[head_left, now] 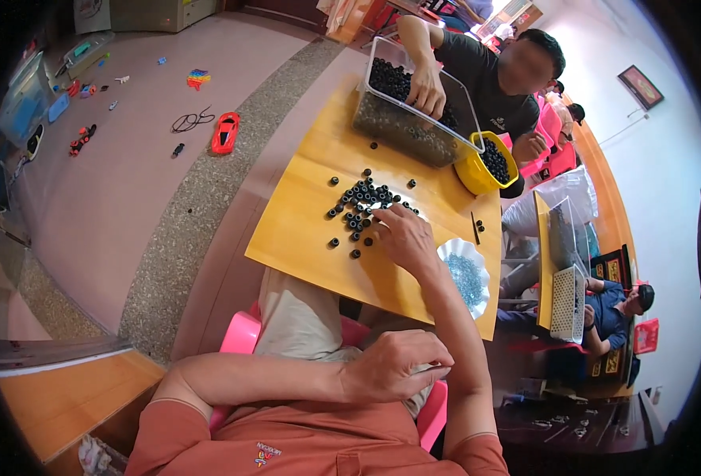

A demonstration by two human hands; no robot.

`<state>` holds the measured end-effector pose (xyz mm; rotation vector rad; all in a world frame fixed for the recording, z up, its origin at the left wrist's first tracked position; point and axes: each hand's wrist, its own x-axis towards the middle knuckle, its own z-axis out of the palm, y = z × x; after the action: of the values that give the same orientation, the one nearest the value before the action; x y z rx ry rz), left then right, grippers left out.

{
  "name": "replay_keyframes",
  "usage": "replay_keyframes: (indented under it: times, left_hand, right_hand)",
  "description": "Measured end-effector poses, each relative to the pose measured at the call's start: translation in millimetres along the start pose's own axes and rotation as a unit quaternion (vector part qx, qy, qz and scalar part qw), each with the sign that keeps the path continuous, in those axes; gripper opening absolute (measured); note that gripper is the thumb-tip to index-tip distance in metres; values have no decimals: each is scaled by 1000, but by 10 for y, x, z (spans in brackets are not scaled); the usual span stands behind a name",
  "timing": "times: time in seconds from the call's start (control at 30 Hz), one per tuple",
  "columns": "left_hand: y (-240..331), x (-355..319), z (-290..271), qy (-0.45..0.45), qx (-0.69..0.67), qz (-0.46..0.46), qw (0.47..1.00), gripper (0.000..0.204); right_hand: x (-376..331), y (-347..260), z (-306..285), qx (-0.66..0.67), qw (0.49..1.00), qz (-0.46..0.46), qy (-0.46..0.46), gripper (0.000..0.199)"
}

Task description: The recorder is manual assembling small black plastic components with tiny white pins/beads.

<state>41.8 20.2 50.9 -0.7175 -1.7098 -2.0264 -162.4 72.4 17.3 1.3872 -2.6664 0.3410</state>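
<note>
Curling before the near edge of the bench (293, 232), the left hand (398, 365) has a grip I cannot tell. On the bench's right sits a scalloped white dish (484, 278) of small pale-blue pieces (463, 276). At its middle, the right hand (406, 236), grip likewise unclear, meets scattered black cylindrical beads (358, 197). A clear bin (398, 127) stands at its far end.

Red toy car (225, 133) near black cord (182, 125), rainbow-coloured toy (198, 78), framed picture (641, 86)
</note>
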Motion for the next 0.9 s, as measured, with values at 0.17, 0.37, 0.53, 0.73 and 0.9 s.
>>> replay_keyframes:
  times: [0.17,0.37,0.53,0.73,0.9]
  left_hand:
    - [-11,14,-4,2,-5,-11,1000,13]
    - [-31,13,-15,3,-13,-27,1000,12]
    - [-28,24,-42,1,-19,-42,999,12]
    - [-70,35,-26,40,-20,-54,998,9]
    - [-88,50,-53,34,-11,-82,996,9]
  right_hand:
    - [26,79,46,14,1000,-4,-23,24]
    - [79,50,7,-32,999,28,-28,17]
    - [115,35,-40,-26,994,71,-80,19]
    - [81,39,-61,-7,993,71,-93,21]
    - [25,22,-53,32,992,79,-89,21]
